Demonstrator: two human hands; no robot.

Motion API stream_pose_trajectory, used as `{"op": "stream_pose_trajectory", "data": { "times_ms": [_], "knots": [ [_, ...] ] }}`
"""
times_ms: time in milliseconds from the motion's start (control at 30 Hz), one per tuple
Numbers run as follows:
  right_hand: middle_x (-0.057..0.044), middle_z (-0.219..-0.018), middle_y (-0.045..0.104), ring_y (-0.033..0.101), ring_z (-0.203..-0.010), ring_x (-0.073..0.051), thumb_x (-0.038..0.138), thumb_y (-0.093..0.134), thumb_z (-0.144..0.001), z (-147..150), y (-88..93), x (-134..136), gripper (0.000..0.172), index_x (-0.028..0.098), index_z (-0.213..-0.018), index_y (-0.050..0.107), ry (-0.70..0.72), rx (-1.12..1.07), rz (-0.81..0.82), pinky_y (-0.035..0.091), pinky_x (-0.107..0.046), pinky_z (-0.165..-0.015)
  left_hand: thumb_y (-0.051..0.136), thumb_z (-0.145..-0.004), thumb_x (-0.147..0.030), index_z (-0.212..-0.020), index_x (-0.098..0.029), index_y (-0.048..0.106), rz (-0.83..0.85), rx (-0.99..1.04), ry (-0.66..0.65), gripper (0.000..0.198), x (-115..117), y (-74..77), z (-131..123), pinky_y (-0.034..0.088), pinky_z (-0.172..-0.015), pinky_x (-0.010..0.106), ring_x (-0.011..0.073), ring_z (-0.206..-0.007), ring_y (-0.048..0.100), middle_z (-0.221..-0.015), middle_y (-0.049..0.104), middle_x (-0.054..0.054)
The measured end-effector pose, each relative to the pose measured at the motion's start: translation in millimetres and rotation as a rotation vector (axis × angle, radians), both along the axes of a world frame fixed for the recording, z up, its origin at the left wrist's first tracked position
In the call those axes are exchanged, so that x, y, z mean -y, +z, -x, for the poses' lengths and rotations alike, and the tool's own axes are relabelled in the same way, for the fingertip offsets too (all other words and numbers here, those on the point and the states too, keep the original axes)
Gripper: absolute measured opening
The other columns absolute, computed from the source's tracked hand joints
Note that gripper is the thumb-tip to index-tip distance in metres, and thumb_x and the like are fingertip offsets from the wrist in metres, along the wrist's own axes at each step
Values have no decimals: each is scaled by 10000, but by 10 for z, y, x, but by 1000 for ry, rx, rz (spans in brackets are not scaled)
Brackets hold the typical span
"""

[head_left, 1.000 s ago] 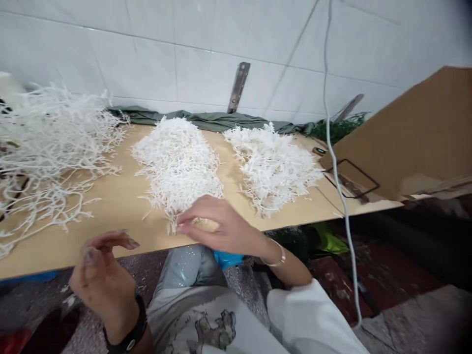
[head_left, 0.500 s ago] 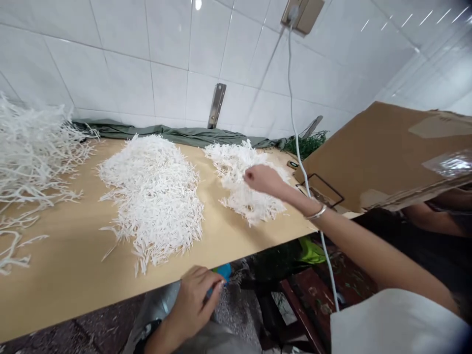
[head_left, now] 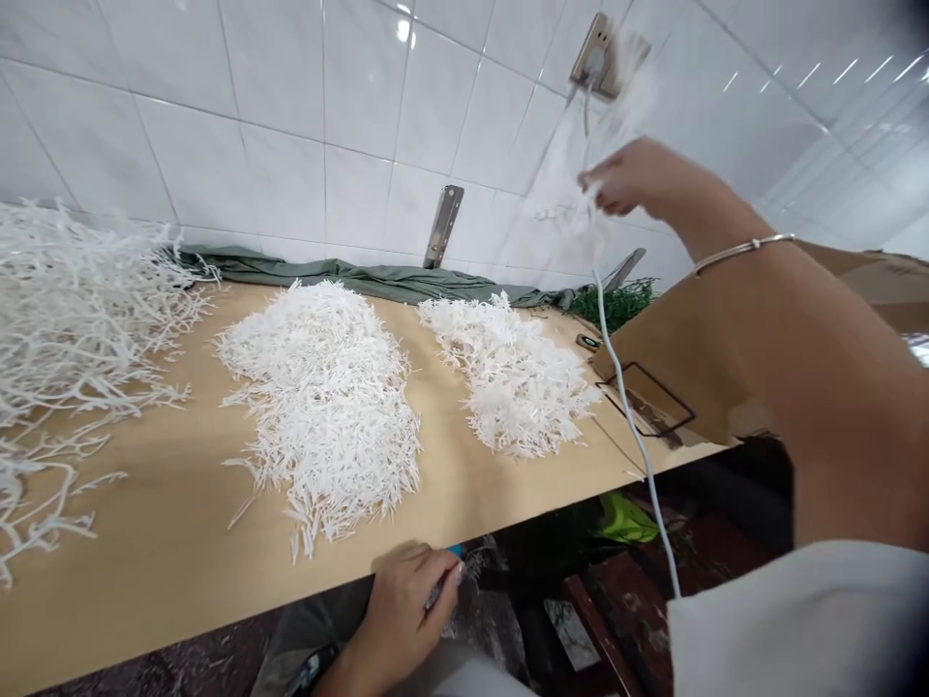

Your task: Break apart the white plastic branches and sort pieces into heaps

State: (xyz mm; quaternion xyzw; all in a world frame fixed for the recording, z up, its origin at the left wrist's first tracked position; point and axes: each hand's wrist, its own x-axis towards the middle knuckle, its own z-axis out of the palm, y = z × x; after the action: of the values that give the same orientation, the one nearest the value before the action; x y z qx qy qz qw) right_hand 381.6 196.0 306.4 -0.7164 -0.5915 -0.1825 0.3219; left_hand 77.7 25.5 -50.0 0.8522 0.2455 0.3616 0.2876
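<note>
White sprigs (head_left: pixel 570 221), blurred, up w/ R hand (head_left: pixel 640 179) above bench's (head_left: pixel 174 561) R end; fingers pinched tight on them, prob. held high to clear R pile (head_left: pixel 515 382); L hand (head_left: pixel 413 605) at front edge, fingers loosely curled, can't tell if anything's in it; mid pile (head_left: pixel 326 416) apart from R pile, gap prob. stops strands snagging.
</note>
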Motion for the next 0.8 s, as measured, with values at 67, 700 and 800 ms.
{"op": "stream_pose_trajectory", "data": {
  "times_ms": [67, 700, 800],
  "knots": [
    [22, -436, 441, 451, -440, -57, 440, 600, -834, 137, -146, 146, 481, 166, -458, 476, -39, -149, 121, 422, -308, -543, 415, -945, -223, -827, -177, 616, 42, -16, -33, 238, -4, 16, 14, 411, -609, 286, 176, -641, 614, -687, 663, 30],
    [31, -535, 375, 341, -495, -79, 134, 444, -916, 2118, -2273, 1728, 343, 180, -578, 402, 951, -40, 24, 253, -236, -475, 475, -952, -403, -1036, -221, 649, 376, 758, 214, 265, -89, 955, 370, 428, -1015, 332, 197, -1125, 566, -1126, 637, 54],
    [30, -527, 360, 351, -494, -85, 165, 435, -926, 2252, -2425, 1771, 363, 180, -566, 394, 983, -83, 181, 257, -248, -494, 347, -994, -419, -945, -215, 671, 288, 704, 426, 385, -110, 848, 497, 451, -984, 336, 181, -1103, 565, -1083, 630, 58]
  ]
}}
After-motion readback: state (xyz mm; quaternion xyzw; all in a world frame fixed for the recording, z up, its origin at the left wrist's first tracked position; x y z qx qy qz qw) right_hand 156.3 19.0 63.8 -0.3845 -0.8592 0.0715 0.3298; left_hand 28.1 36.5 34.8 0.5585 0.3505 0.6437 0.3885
